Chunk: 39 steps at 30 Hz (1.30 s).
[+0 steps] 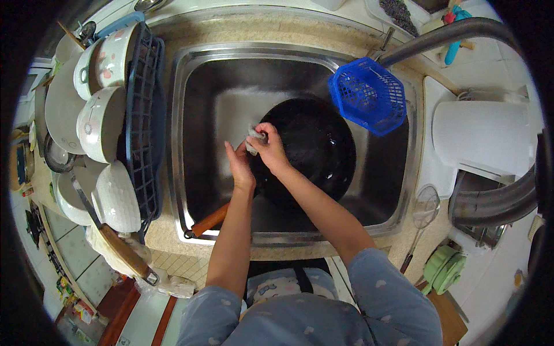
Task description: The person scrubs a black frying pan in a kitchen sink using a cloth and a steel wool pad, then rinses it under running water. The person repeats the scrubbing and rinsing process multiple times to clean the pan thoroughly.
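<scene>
My right hand is closed on a small crumpled white cloth, its fingers bunched over it. Just below and to the left, my left hand has its thumb and fingers apart, close to the cloth; whether it touches the cloth I cannot tell. Both hands are over the left rim of a black wok. The wok lies in the steel sink, with wet glints on its inner surface. Its wooden handle points to the sink's near left corner, partly covered by my left forearm.
A blue plastic basket hangs at the sink's far right corner beneath the tap. On the left, a dish rack holds several white bowls and a wooden-handled knife. A mesh strainer lies on the right counter.
</scene>
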Motion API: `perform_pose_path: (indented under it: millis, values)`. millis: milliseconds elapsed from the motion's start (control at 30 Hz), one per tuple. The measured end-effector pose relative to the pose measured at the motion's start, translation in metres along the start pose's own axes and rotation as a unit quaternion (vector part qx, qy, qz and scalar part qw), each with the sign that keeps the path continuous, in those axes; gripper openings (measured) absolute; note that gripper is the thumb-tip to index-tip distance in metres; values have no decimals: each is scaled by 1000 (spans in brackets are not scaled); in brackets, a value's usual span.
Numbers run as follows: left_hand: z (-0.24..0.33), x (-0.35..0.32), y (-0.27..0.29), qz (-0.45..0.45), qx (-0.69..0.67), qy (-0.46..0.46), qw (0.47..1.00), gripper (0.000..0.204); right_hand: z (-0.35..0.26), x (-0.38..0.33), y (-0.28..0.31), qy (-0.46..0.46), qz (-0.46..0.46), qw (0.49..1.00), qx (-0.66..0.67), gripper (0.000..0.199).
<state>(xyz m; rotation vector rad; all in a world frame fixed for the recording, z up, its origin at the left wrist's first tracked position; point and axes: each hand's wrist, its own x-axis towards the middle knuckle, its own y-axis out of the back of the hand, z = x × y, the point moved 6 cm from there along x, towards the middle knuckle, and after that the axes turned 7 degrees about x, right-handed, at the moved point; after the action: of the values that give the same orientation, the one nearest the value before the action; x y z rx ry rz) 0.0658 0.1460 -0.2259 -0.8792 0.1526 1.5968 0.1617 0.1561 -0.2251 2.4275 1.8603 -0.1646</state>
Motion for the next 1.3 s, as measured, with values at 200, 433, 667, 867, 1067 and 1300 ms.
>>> perform_pose_path:
  millis: [200, 433, 667, 867, 1067, 1300]
  values:
    - [5, -4, 0, -18, 9, -10, 1000, 40, -16, -47, -3, -32, -97, 994, -41, 27]
    - [3, -5, -10, -104, 54, 2, 993, 42, -25, -97, 22, -81, -336, 937, -60, 19]
    - [5, -3, -1, -112, 220, 112, 963, 43, -51, -81, -9, 47, -163, 963, -212, 19]
    - [-1, 9, 7, -144, 290, 33, 945, 41, -67, -117, -2, 87, -243, 930, -262, 11]
    - [26, -1, -5, -164, 468, 116, 861, 32, -60, -81, -12, 85, -177, 947, -256, 16]
    - [20, 6, 4, -141, 497, 60, 854, 28, -69, -110, -14, 34, -189, 946, -261, 11]
